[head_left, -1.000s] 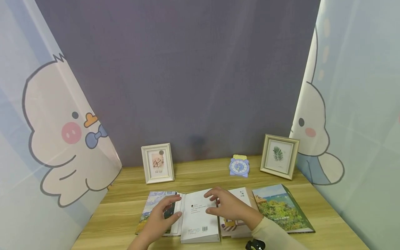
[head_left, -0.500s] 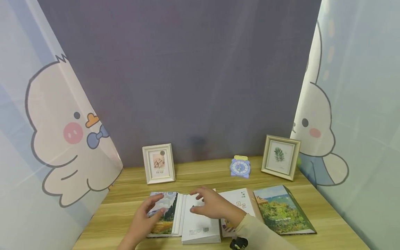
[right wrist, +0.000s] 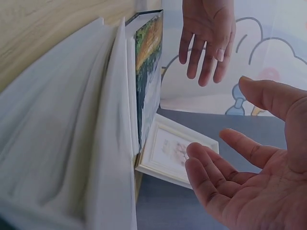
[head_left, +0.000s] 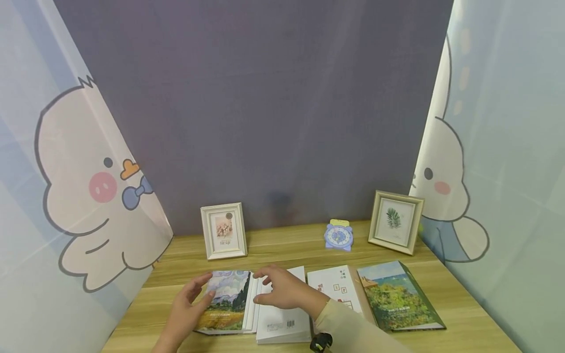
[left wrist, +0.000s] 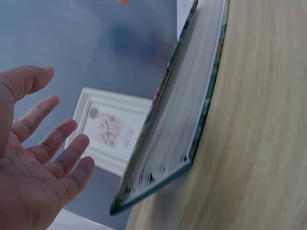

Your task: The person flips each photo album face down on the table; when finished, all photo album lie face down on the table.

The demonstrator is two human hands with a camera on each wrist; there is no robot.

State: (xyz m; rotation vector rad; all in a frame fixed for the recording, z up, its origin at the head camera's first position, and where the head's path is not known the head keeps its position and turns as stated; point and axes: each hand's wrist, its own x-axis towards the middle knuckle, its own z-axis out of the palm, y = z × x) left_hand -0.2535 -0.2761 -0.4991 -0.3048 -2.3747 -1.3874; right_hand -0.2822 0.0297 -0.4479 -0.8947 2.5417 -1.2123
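My left hand (head_left: pixel 184 308), fingers spread and relaxed, hovers at the left edge of a photo album (head_left: pixel 229 299) with a painted landscape cover. In the left wrist view its palm (left wrist: pixel 29 177) shows bare beside the album's thick block of pages (left wrist: pixel 177 96). My right hand (head_left: pixel 284 291) is over a white-backed book (head_left: pixel 282 323) with a barcode, fingers loosely bent and thumb apart. Nothing lies in the right palm (right wrist: pixel 268 191) in the right wrist view, where the white book's fanned pages (right wrist: pixel 57 129) stand at left.
Right of the white book lies a white illustrated book (head_left: pixel 337 289), then a second photo album (head_left: pixel 399 299). Behind stand a white picture frame (head_left: pixel 223 230), a blue clock-shaped item (head_left: pixel 338 236) and a frame with a leaf print (head_left: pixel 396 222). A grey curtain (head_left: pixel 265 122) closes the back.
Both hands have moved left above the books, uncovering more of the left album's cover and the white illustrated book. The books have stayed in place.
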